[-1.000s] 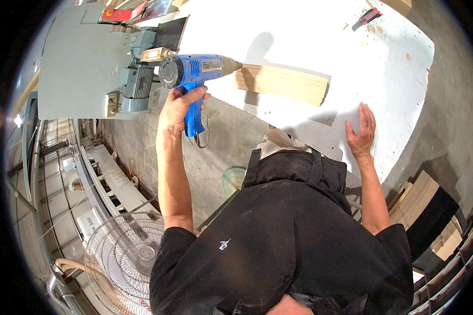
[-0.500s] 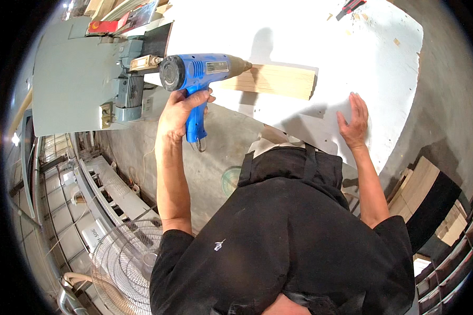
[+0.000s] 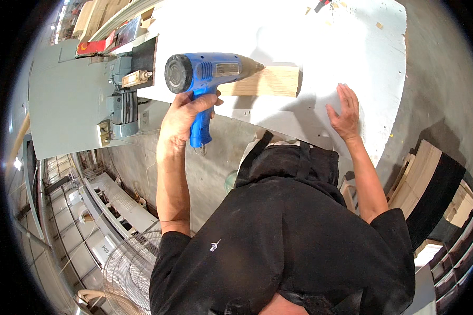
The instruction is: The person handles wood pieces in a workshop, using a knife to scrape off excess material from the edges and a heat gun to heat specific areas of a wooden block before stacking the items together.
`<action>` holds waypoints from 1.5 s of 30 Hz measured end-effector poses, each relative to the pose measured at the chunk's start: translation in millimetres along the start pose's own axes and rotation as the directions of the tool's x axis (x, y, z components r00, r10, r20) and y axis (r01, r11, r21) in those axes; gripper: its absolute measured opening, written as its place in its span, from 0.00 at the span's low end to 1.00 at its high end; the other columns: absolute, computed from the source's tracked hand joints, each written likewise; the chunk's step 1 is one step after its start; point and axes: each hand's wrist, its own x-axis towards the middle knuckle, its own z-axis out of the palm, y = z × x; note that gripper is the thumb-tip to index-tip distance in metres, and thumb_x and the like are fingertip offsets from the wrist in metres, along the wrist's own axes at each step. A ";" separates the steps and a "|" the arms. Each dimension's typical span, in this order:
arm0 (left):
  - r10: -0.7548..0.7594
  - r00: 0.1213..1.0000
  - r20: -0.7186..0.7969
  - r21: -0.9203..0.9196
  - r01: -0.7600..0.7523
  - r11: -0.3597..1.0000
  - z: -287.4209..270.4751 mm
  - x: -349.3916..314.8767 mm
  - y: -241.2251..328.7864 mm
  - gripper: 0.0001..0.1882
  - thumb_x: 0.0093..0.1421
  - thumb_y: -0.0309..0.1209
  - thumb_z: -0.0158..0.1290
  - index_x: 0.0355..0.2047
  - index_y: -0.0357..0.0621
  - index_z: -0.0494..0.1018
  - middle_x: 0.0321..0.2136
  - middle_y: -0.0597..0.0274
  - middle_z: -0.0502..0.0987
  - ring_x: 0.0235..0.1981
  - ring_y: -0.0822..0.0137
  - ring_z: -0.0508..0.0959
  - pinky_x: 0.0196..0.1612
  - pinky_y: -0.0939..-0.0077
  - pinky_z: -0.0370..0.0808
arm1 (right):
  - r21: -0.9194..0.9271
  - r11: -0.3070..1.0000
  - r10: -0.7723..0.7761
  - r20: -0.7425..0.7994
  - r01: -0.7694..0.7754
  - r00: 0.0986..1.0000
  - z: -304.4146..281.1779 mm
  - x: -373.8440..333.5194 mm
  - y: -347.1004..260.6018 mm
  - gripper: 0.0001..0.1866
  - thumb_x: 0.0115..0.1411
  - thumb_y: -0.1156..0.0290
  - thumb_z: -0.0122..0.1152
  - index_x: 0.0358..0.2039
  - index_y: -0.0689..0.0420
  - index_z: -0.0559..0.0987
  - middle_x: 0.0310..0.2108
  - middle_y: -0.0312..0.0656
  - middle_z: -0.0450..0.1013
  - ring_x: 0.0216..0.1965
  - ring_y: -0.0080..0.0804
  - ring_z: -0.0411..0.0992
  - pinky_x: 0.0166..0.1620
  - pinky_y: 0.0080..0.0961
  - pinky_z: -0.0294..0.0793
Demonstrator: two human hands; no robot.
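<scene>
My left hand is wrapped round the handle of a blue heat gun with a dark round rear end. Its tapered metal nozzle points right, over a stack of thin pale wooden strips. The gun's body hides the left part of the strips. They lie flat along the near side of a white tabletop. To the right of the strips, my right hand is open with its fingers stretched out above the white surface. Whether it touches the surface I cannot tell.
A grey machine table with a motor stands at the left. A red and black tool lies at the far edge. The wire guard of a fan is at lower left. Wooden boards lean at the right, beside a black panel.
The view has shifted, so the table and strips appear further left. The heat gun has moved right relative to the strips, its nozzle further along them. My right hand stays open.
</scene>
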 end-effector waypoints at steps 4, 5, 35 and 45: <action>0.011 0.999 0.030 0.019 -0.012 1.000 11.2 3.7 2.3 0.17 0.53 0.26 0.58 0.43 0.31 0.74 0.35 0.53 0.79 0.37 0.63 0.79 0.33 0.75 0.74 | 0.003 1.000 0.009 -0.010 -0.009 1.000 0.8 -0.3 -0.2 0.35 0.50 0.66 0.64 0.60 0.59 0.66 0.61 0.45 0.63 0.63 0.45 0.58 0.67 0.41 0.54; 0.013 0.999 0.035 0.022 -0.014 1.000 12.4 5.0 2.7 0.17 0.53 0.26 0.58 0.43 0.31 0.74 0.35 0.53 0.79 0.37 0.63 0.79 0.33 0.75 0.74 | 0.005 1.000 0.012 -0.010 -0.012 1.000 1.0 -0.6 -0.1 0.35 0.50 0.66 0.64 0.60 0.59 0.66 0.61 0.45 0.63 0.64 0.45 0.58 0.67 0.41 0.54; -0.017 0.998 0.054 0.050 0.014 0.999 5.3 -5.1 -4.5 0.18 0.54 0.26 0.59 0.45 0.30 0.74 0.34 0.52 0.79 0.32 0.68 0.78 0.33 0.77 0.74 | -0.054 0.999 0.003 0.002 -0.003 1.000 -0.9 1.2 -4.0 0.34 0.51 0.67 0.64 0.58 0.62 0.67 0.60 0.48 0.64 0.63 0.44 0.59 0.66 0.40 0.55; -0.001 0.989 -0.145 -0.006 0.000 1.000 -44.5 -20.2 -26.5 0.21 0.52 0.31 0.62 0.43 0.31 0.74 0.34 0.52 0.79 0.32 0.67 0.78 0.32 0.75 0.74 | -0.079 0.997 -0.007 0.016 0.008 1.000 0.6 0.3 -0.9 0.35 0.50 0.68 0.65 0.60 0.61 0.66 0.60 0.48 0.64 0.63 0.46 0.58 0.66 0.41 0.55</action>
